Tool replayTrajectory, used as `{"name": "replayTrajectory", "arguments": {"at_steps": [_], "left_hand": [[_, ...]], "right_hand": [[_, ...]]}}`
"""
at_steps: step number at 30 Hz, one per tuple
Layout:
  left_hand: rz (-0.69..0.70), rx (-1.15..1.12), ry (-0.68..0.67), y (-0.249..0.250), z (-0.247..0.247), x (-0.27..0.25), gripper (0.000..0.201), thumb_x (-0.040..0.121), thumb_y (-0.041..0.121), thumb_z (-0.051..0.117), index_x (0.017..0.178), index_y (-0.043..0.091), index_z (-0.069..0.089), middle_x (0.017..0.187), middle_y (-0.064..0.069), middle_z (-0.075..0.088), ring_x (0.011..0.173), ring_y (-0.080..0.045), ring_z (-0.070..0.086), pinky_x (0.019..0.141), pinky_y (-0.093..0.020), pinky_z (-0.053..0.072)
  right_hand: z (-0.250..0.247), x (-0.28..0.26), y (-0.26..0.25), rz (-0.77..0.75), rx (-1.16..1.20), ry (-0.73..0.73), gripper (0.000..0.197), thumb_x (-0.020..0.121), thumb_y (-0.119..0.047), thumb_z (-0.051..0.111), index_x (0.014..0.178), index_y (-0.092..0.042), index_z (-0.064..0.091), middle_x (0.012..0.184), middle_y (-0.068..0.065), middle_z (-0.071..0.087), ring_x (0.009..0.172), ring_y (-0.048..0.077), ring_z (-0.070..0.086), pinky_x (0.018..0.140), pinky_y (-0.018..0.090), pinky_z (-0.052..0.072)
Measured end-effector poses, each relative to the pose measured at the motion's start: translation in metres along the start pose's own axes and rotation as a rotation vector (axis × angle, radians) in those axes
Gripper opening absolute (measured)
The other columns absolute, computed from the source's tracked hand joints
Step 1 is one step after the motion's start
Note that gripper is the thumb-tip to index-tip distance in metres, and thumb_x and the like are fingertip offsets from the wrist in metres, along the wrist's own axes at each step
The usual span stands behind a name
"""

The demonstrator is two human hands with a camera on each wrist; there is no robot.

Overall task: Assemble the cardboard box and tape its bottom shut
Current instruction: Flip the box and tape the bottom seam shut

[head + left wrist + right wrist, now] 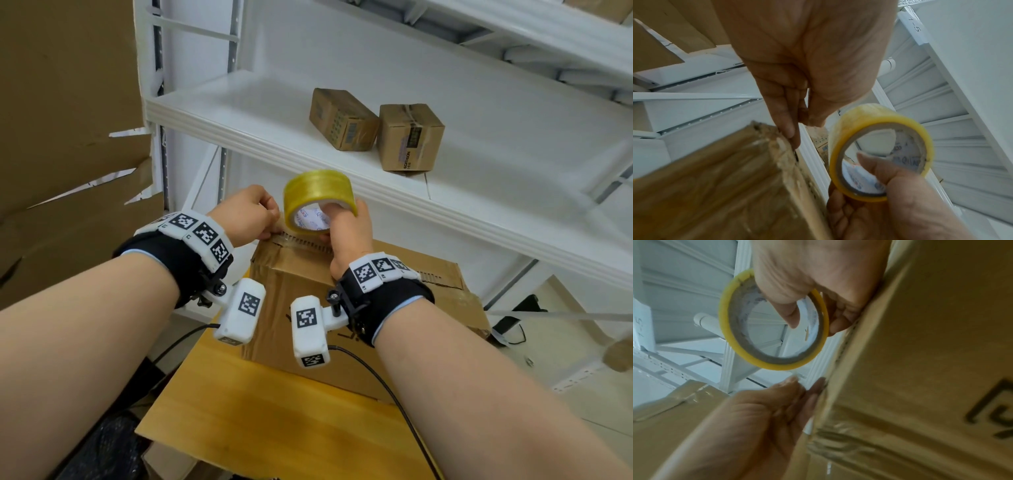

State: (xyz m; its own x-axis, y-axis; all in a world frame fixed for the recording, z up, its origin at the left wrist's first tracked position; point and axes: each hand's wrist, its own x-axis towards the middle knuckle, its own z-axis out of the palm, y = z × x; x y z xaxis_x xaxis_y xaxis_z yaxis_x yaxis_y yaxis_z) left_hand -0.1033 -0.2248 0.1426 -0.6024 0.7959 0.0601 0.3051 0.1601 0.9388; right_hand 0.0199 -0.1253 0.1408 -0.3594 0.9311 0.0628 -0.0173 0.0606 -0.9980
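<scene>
Surface: wooden table (274,411), lower centre of the head view.
Room: white shelving (376,113), upper right; cardboard sheets (61,120), upper left.
Shelf contents: two small cartons (376,128).
Cardboard box (308,284): on table, centre.
Right hand (349,236): grips tape roll (317,198), thumb through core, above box.
Left hand (245,214): fingers curled, pinching at box's top far edge.

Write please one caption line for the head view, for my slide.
Right hand holds a yellow tape roll above a cardboard box; left hand pinches at the box's top edge.
</scene>
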Motion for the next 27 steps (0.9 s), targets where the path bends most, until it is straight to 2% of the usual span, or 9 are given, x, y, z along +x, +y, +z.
{"name": "replayTrajectory", "arguments": {"at_steps": [4, 6, 10, 12, 14, 16, 19, 22, 27], "left_hand": [[-0.038, -0.13, 0.004, 0.002, -0.006, -0.002, 0.006, 0.095, 0.002, 0.052, 0.094, 0.007, 0.054, 0.081, -0.006, 0.061, 0.063, -0.008, 0.068, 0.069, -0.025, 0.059], [-0.063, -0.192, 0.017, 0.004, -0.007, -0.003, 0.006, 0.096, 0.001, 0.052, 0.095, 0.006, 0.055, 0.081, -0.006, 0.06, 0.072, -0.016, 0.069, 0.073, -0.031, 0.059], [-0.058, -0.227, 0.023, 0.008, -0.008, 0.0, 0.012, 0.094, 0.001, 0.054, 0.087, 0.01, 0.055, 0.077, -0.006, 0.061, 0.075, -0.02, 0.07, 0.065, -0.03, 0.057], [-0.039, -0.193, 0.038, 0.01, -0.01, 0.003, 0.01, 0.092, 0.002, 0.058, 0.087, 0.011, 0.058, 0.077, -0.005, 0.063, 0.071, -0.017, 0.068, 0.064, -0.027, 0.054], [-0.038, -0.167, 0.043, 0.013, -0.013, 0.006, 0.009, 0.091, 0.003, 0.06, 0.087, 0.01, 0.061, 0.076, -0.005, 0.064, 0.07, -0.014, 0.065, 0.063, -0.026, 0.053], [-0.059, -0.159, 0.048, 0.013, -0.017, 0.009, 0.01, 0.09, 0.002, 0.06, 0.084, 0.01, 0.063, 0.076, -0.006, 0.064, 0.07, -0.015, 0.064, 0.063, -0.027, 0.052], [-0.123, -0.208, 0.049, 0.007, -0.021, 0.011, 0.016, 0.091, -0.002, 0.056, 0.082, 0.009, 0.062, 0.074, -0.006, 0.062, 0.066, -0.014, 0.063, 0.06, -0.025, 0.051], [-0.18, -0.263, 0.057, -0.002, -0.022, 0.01, 0.018, 0.092, -0.004, 0.053, 0.082, 0.008, 0.062, 0.074, -0.007, 0.061, 0.066, -0.014, 0.063, 0.064, -0.026, 0.053], [-0.179, -0.351, 0.054, -0.01, -0.016, 0.009, 0.017, 0.095, -0.005, 0.049, 0.085, 0.007, 0.058, 0.094, -0.016, 0.062, 0.091, -0.025, 0.069, 0.08, -0.033, 0.057]], "right_hand": [[-0.008, -0.001, 0.012, -0.001, 0.014, -0.001, 0.027, 0.083, 0.0, 0.06, 0.092, -0.024, 0.055, 0.099, 0.009, 0.064, 0.107, 0.037, 0.064, 0.083, 0.042, 0.053], [-0.01, -0.001, 0.012, 0.0, 0.033, -0.007, 0.026, 0.085, 0.0, 0.06, 0.091, -0.025, 0.056, 0.096, 0.007, 0.064, 0.097, 0.032, 0.065, 0.075, 0.037, 0.05], [-0.014, -0.002, 0.008, 0.013, 0.079, -0.011, 0.018, 0.089, -0.004, 0.061, 0.087, -0.022, 0.06, 0.083, 0.001, 0.063, 0.07, 0.017, 0.057, 0.057, 0.024, 0.047], [-0.014, -0.002, 0.009, 0.036, 0.088, 0.01, 0.01, 0.089, -0.014, 0.064, 0.086, -0.023, 0.063, 0.085, 0.001, 0.064, 0.074, 0.02, 0.057, 0.062, 0.027, 0.049], [-0.012, -0.002, 0.009, 0.045, 0.093, 0.031, 0.002, 0.085, -0.026, 0.069, 0.086, -0.027, 0.067, 0.093, 0.004, 0.071, 0.09, 0.025, 0.064, 0.083, 0.038, 0.054], [-0.011, -0.004, 0.008, 0.032, 0.109, 0.017, 0.005, 0.086, -0.029, 0.069, 0.089, -0.027, 0.066, 0.094, 0.011, 0.076, 0.094, 0.026, 0.068, 0.096, 0.044, 0.049], [-0.015, -0.001, 0.009, 0.013, 0.144, -0.001, 0.015, 0.091, -0.03, 0.07, 0.094, -0.018, 0.061, 0.085, 0.012, 0.074, 0.08, 0.022, 0.066, 0.083, 0.037, 0.051], [-0.016, 0.001, 0.011, -0.035, 0.163, 0.022, 0.024, 0.089, -0.028, 0.076, 0.091, -0.016, 0.056, 0.079, 0.008, 0.06, 0.071, 0.018, 0.059, 0.068, 0.028, 0.046], [-0.014, 0.002, 0.011, -0.001, 0.18, -0.014, 0.027, 0.08, -0.024, 0.085, 0.087, -0.02, 0.06, 0.078, 0.007, 0.065, 0.076, 0.025, 0.066, 0.078, 0.042, 0.056]]}}
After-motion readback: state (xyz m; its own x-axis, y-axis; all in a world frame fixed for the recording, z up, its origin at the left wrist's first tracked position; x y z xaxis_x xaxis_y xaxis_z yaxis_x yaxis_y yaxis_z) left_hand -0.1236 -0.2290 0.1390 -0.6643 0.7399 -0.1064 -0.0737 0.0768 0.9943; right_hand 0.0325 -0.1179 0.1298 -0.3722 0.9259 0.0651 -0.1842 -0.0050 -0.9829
